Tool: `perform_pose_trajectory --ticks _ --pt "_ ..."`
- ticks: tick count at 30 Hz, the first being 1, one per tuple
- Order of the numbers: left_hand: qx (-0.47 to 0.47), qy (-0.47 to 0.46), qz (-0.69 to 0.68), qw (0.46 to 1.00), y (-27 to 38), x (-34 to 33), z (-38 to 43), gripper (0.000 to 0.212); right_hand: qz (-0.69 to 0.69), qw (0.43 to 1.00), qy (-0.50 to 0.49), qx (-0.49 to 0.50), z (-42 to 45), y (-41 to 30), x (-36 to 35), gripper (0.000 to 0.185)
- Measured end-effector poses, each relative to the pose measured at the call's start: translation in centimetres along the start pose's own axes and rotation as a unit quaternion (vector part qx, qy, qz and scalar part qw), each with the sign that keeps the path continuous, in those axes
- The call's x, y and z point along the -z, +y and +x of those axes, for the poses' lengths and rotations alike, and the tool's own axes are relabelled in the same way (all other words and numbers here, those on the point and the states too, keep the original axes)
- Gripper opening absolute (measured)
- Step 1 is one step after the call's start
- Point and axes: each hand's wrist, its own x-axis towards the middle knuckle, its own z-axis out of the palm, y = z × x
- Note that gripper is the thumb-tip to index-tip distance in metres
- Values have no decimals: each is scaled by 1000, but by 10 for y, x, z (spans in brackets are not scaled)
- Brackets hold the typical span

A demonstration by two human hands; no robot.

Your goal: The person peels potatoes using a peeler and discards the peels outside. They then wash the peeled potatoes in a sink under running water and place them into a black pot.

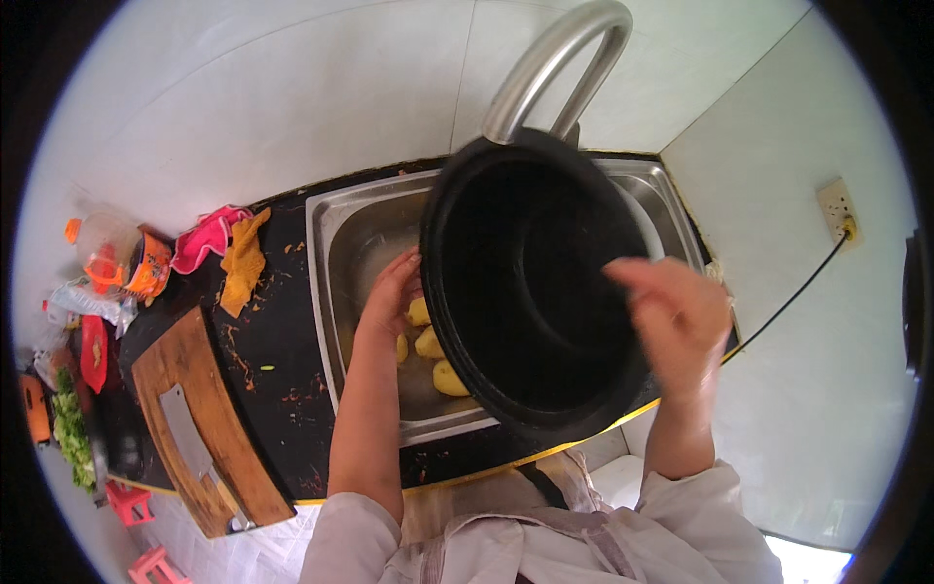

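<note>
A large round black pot (540, 292), tilted with its dark inside facing me, is held over the metal sink (350, 219). My left hand (394, 288) grips its left side near the rim. At the right side of the pot is my right hand (675, 306), blurred, its fingers curled and one finger towards the pot's opening; whether it touches the pot cannot be told. Peeled yellow potatoes (450, 379) lie in the sink basin below and left of the pot. Above the pot's top edge arches the steel faucet (562, 58).
To the left, a cleaver (186, 431) rests on a wooden cutting board (211, 409). Orange cloth (246, 263) and pink cloth (204, 237) lie by the wall, near a plastic bottle (106, 241). Leafy greens (71, 431) are at far left. A cable runs from the wall socket (837, 208).
</note>
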Motion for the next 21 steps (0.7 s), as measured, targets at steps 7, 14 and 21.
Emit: perform_pose_trajectory --ticks 7,14,21 --pt "10 153 397 905 -67 49 12 42 262 889 311 -212 -45 117 110 21" --pt "56 92 814 571 -109 -25 1 61 250 864 364 -240 -53 239 100 23" --pt "63 51 834 546 -104 -41 7 65 268 776 493 -288 -96 302 44 20"
